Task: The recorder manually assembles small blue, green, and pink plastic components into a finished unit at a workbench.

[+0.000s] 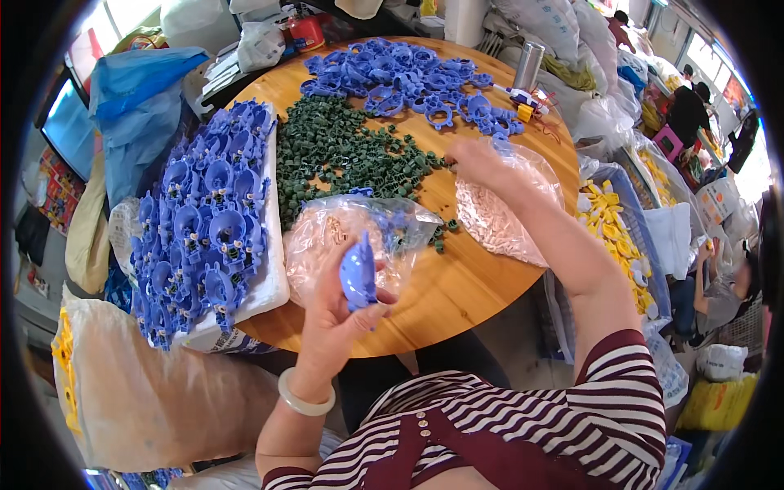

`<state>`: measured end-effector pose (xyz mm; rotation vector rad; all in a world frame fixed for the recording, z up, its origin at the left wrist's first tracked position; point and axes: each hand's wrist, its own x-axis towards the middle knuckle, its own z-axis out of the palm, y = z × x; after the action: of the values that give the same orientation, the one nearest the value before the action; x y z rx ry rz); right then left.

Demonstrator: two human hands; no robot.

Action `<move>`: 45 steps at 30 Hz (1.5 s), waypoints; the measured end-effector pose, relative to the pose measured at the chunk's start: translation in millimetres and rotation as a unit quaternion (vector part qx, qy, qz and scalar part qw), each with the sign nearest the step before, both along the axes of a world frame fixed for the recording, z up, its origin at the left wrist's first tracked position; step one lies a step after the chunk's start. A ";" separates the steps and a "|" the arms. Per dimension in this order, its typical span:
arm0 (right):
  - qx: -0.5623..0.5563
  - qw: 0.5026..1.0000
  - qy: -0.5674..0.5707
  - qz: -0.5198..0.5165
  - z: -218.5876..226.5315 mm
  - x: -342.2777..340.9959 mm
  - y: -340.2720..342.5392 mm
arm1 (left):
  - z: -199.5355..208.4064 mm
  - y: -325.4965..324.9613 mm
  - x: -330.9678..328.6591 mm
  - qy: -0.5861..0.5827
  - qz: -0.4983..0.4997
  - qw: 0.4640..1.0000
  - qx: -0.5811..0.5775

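We are noting a round wooden table (465,306) — a white tray (278,253) of blue parts is overlapping its left edge. A blue heap (392,73) is covering the far side, a green heap (339,155) the middle; two clear bags (514,216) are holding pink pieces. The right hand (483,166) is hovering between green heap and right bag, fingers curling — grip, we cannot tell. The left hand (333,306) is pinching a blue piece (358,273) above the left bag.
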<state>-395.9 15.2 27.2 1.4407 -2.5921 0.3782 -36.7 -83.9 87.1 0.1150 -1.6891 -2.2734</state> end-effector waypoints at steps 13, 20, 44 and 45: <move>-0.028 0.999 0.026 0.025 0.2 5.0 12.5 | -43.1 27.7 -4.9 0.045 -0.102 0.958 0.263; -0.322 0.888 -0.290 0.151 59.1 177.3 54.6 | -61.6 40.6 -9.0 0.072 -0.056 0.951 0.295; -0.324 0.900 -0.152 0.247 11.7 238.2 88.8 | -74.2 70.7 -19.6 0.109 -0.014 0.951 0.288; -0.324 0.901 -0.153 0.247 11.7 238.3 89.1 | -73.8 70.6 -19.9 0.107 -0.020 0.951 0.289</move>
<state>-157.6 104.2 38.9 1.8218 -1.9079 1.4692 -56.6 -13.3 13.3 -0.0416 -0.8906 -2.6310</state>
